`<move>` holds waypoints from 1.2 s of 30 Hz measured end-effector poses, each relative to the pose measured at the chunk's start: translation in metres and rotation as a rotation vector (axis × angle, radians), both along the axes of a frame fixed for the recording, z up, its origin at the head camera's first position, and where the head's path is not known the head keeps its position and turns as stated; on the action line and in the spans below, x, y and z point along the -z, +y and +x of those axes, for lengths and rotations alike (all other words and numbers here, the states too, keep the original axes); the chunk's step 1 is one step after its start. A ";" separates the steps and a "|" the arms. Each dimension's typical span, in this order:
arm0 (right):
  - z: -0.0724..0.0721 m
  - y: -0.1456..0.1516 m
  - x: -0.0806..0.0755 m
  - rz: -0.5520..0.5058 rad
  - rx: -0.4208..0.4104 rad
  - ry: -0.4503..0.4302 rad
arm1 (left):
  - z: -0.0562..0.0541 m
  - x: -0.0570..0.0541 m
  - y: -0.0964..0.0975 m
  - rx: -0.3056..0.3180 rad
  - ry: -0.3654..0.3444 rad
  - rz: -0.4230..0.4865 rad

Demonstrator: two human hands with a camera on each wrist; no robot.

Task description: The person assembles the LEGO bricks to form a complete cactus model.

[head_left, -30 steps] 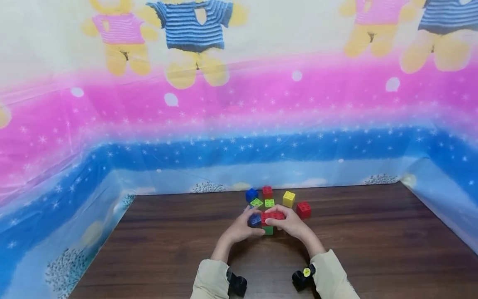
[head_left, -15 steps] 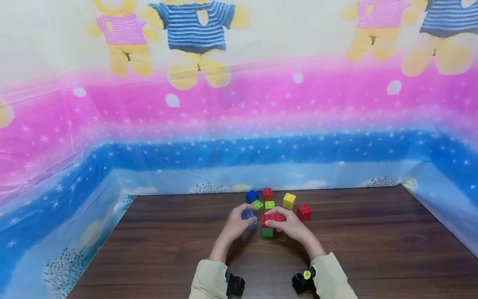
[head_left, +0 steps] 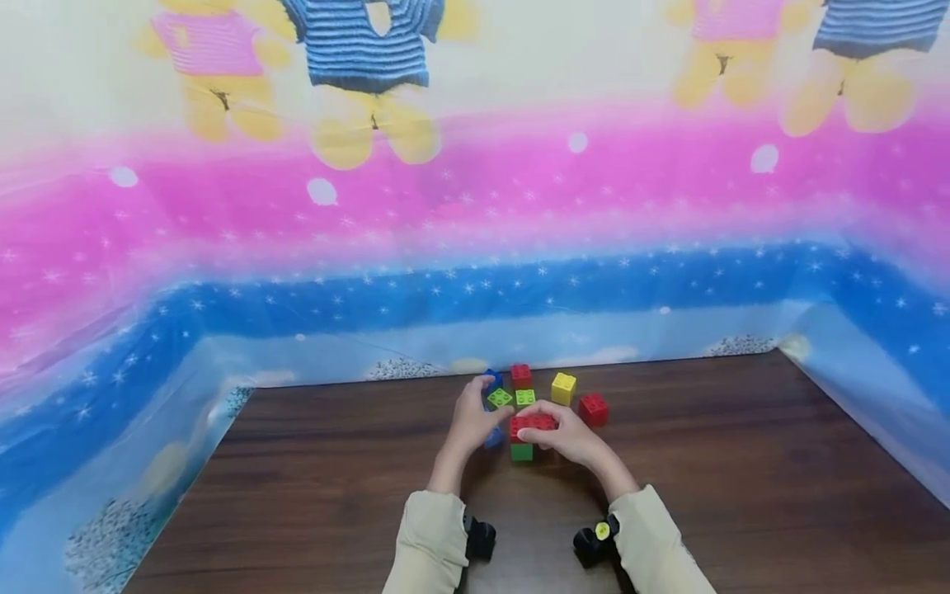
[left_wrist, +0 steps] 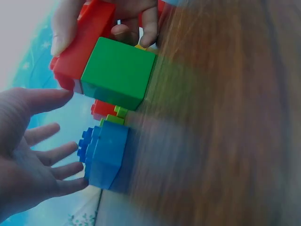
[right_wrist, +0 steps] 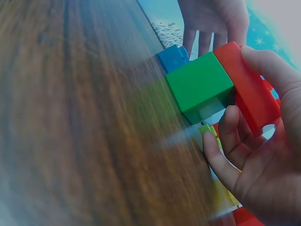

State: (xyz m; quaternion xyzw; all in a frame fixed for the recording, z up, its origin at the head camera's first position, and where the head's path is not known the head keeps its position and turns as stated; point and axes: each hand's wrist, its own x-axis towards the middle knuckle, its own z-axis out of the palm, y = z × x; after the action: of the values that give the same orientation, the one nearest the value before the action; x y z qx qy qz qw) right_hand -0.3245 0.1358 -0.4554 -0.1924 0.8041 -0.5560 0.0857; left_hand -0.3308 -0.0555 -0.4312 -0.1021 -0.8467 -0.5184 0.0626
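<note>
My right hand [head_left: 571, 433] pinches a long red toy brick [head_left: 536, 422] between thumb and fingers. That brick sits on top of a square green brick [head_left: 522, 452], jutting out past it on the right. My left hand [head_left: 471, 419] is to the left of this pair, fingers spread and nothing gripped. In the left wrist view its thumb tip is right by the end of the red brick, and its other fingers are beside a blue brick [left_wrist: 109, 153] on the table. Toward the back, a lime-green brick [head_left: 500, 398] shows between the left thumb and fingers in the head view.
Behind the hands are a second lime-green brick [head_left: 525, 398], a red brick [head_left: 521, 376] and a partly covered dark blue brick [head_left: 495, 379]. A yellow brick [head_left: 563, 388] and another red brick [head_left: 593, 408] lie to the right. A printed cloth [head_left: 475, 289] borders the wooden table [head_left: 334, 478].
The left hand first drew the blue brick leftward, away from the red and green stack. Since then it has let go and stretched its fingers toward the back. The right hand keeps its hold.
</note>
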 end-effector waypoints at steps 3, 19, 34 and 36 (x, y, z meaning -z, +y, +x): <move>-0.003 -0.002 0.000 -0.003 -0.009 -0.009 | -0.004 0.000 0.000 -0.026 -0.025 -0.011; -0.004 0.001 0.001 -0.029 -0.007 -0.039 | -0.022 0.009 0.003 -0.048 -0.085 -0.083; -0.007 0.000 0.006 -0.042 -0.011 -0.049 | -0.027 0.019 0.012 -0.107 -0.075 -0.067; -0.007 0.000 0.006 -0.047 -0.012 -0.049 | -0.028 0.021 0.011 -0.114 -0.073 -0.031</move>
State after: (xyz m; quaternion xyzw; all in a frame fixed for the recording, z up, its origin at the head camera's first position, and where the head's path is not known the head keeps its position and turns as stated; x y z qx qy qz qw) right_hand -0.3312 0.1362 -0.4617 -0.1856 0.7872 -0.5788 0.1043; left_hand -0.3589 -0.0445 -0.4518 -0.0356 -0.8609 -0.5040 0.0597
